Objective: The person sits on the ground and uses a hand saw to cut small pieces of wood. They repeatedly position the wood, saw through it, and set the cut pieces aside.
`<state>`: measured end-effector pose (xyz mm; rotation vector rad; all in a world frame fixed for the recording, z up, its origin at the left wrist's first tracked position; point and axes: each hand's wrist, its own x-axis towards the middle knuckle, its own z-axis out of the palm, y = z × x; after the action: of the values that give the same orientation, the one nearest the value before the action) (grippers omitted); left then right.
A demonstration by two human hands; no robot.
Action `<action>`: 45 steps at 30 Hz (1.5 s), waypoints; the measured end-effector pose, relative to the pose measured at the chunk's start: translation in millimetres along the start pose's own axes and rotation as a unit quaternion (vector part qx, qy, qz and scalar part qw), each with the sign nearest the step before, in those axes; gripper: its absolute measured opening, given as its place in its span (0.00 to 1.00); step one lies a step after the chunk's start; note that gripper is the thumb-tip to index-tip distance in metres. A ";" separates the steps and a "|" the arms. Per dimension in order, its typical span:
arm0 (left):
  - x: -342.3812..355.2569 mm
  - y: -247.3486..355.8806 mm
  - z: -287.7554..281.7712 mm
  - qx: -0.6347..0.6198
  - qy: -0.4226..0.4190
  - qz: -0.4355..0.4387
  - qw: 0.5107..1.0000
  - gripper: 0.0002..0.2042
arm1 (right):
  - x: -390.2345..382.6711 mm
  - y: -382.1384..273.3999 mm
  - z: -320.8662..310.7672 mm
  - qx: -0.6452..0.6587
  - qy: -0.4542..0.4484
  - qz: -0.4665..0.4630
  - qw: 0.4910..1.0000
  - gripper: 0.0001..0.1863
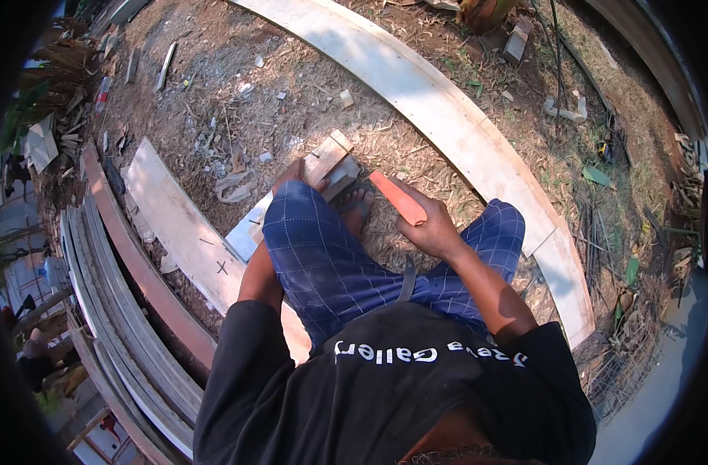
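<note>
My right hand (pixel 434 226) is closed around an orange-red, flat, tapered piece (pixel 398 199) that looks like a tool handle; its exact kind does not show. To its left, my left hand (pixel 298 175) is partly hidden behind my knee, its fingers curled at the side of a short wooden block (pixel 327 155). A nail (pixel 316 155) sticks up from that block. The block lies by my sandalled foot (pixel 355 205), and a pale board (pixel 249 225) with another nail runs back from it beside my left leg.
A long, curved pale plank (pixel 462 108) arcs across the ground ahead and to my right. On the left lie a marked board (pixel 179 213), a reddish plank (pixel 137 256) and a stack of grey boards (pixel 129 310). Wood shavings and scraps cover the soil (pixel 237 101).
</note>
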<state>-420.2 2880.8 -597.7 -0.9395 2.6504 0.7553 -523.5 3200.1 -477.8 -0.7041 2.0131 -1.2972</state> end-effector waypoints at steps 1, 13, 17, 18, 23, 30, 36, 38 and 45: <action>-1.7 -3.5 3.6 -0.009 0.005 -0.001 1.000 0.44 | -30.8 -6.3 -13.1 0.008 -0.010 0.019 1.000 0.37; -14.3 50.6 -27.0 -0.069 0.058 -0.096 0.991 0.39 | 24.5 -19.6 -9.9 -0.024 0.018 -0.018 0.999 0.33; -10.6 11.6 0.0 -0.112 0.097 -0.056 0.987 0.36 | -17.4 -28.2 -28.9 -0.033 -0.028 0.004 0.999 0.34; -16.7 23.4 -5.7 -0.125 0.102 -0.046 0.986 0.36 | -45.8 -32.8 -39.9 -0.021 -0.015 0.011 1.000 0.35; -8.0 9.8 -0.7 -0.081 0.053 -0.052 0.994 0.37 | -127.2 -60.2 -78.4 -0.070 -0.035 0.070 0.994 0.36; -8.2 22.2 -2.8 0.003 0.030 -0.049 0.998 0.38 | 40.3 4.8 -8.5 -0.045 -0.037 0.072 0.996 0.33; -4.0 24.1 -12.8 -0.010 -0.041 -0.053 0.998 0.45 | 0.9 41.8 -62.7 0.044 0.114 -0.112 0.986 0.38; -1.6 20.3 -4.7 -0.009 -0.014 -0.049 0.999 0.46 | -0.8 44.7 -70.3 -0.018 0.100 -0.106 0.989 0.39; 0.5 41.3 1.9 0.023 0.009 -0.062 0.998 0.49 | 54.7 143.6 -31.2 -0.350 -0.017 -0.219 0.911 0.46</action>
<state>-446.9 2908.9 -583.3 -1.0919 2.5846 0.6572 -596.6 3232.2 -612.8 -1.5668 2.3784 -0.7273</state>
